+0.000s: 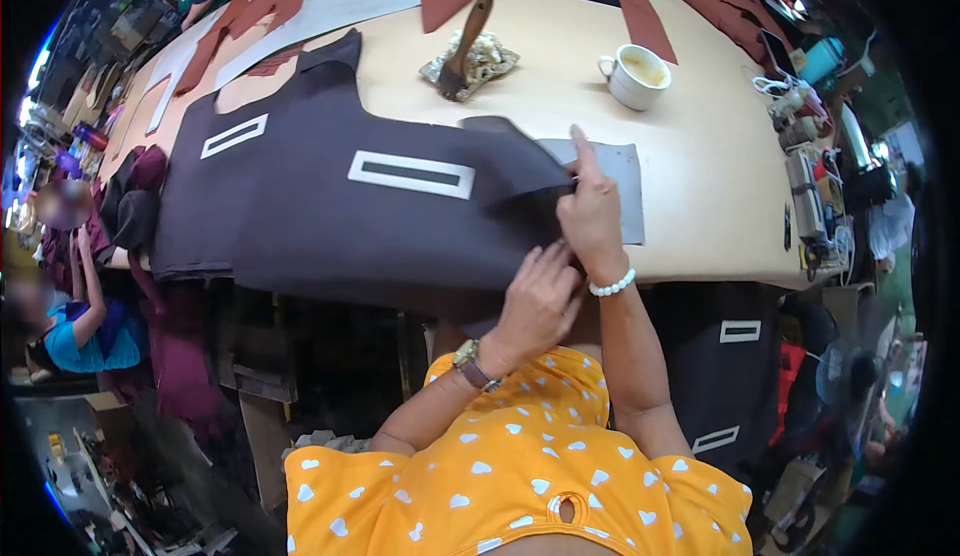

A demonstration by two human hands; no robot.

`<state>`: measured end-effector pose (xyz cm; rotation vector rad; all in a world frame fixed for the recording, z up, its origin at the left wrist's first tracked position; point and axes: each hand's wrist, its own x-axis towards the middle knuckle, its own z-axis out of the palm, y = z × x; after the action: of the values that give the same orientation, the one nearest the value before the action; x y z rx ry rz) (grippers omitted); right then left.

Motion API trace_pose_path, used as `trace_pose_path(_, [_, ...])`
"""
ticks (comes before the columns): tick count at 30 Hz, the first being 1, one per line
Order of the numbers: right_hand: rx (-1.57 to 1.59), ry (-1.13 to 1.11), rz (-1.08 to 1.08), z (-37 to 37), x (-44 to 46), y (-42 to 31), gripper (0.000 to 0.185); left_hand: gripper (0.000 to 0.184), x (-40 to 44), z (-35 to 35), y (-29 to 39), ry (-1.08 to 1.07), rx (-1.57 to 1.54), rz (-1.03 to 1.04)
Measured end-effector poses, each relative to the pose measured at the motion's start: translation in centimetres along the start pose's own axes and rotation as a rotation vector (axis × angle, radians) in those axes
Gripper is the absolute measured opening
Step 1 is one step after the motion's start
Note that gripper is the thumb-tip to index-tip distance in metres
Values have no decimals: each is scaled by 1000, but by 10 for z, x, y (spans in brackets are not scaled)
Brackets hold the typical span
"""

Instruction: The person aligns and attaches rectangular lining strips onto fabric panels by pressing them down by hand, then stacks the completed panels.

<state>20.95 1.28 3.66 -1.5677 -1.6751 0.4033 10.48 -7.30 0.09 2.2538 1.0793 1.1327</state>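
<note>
A dark fabric piece [400,236] lies across the table's front edge, with a white rectangular frame [412,174] on it. Its right end is lifted and folded, slightly blurred. My right hand [592,211], with a pale bead bracelet at the wrist, grips that raised end; the index finger points up while the other fingers curl in. Just below, my left hand [540,301], wearing a watch, has its bent fingers closed on the lower edge of the same fabric. Partly under my right hand is a grey sheet [628,191] on the table.
Beyond the fabric sit a wooden-handled brush [465,56] on a crumpled packet [490,56] and a white cup [638,78] with liquid. Rust-coloured fabric [650,16] lies at the back. Another dark piece [715,376] hangs below the table at right. A person [95,326] is at left.
</note>
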Motion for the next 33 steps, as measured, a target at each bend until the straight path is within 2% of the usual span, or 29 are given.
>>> trace_pose_path(2, [-48, 156, 4, -13, 3, 13, 53, 18, -1, 18, 16, -30, -66, 24])
trace_pose_path(5, [-82, 230, -25, -34, 7, 54, 54, 21, 4, 25, 32, -81, -177, 102])
trace_pose_path(7, [-42, 178, 58, -54, 8, 71, 58, 23, 12, 13, 30, -57, -127, 101])
trace_pose_path(8, [-107, 203, -4, -61, 9, 84, 61, 24, 16, 3, 27, -44, -100, 98])
trace_pose_path(9, [-209, 319, -279, -65, 15, 108, 62, 25, 20, -8, 21, -39, -48, 64])
trace_pose_path(12, [-207, 205, -97, -88, 19, 119, 63, 30, 21, -32, -10, -4, 167, -28])
trace_pose_path(17, [-146, 178, -88, -100, 31, 150, 64, 43, 15, -58, -49, -93, 447, -216])
trace_pose_path(20, [-275, 112, 19, -105, 33, 139, 66, 46, 17, -62, -55, -132, 486, -243])
trace_pose_path(23, [-539, 160, 34, -107, 41, 142, 68, 47, 15, -59, -55, -121, 483, -243])
trace_pose_path(26, [-690, 411, -168, -108, 73, 172, 63, 48, 14, -59, -55, -124, 483, -259])
trace_pose_path(29, [-488, 336, -257, -104, 110, 142, 64, 49, 15, -59, -54, -118, 484, -270])
trace_pose_path(32, [-833, 68, -159, -84, 136, 108, 65, 48, 15, -59, -54, -111, 482, -273])
trace_pose_path(33, [-904, -67, -61, -78, 144, 93, 67, 49, 15, -59, -55, -112, 474, -274])
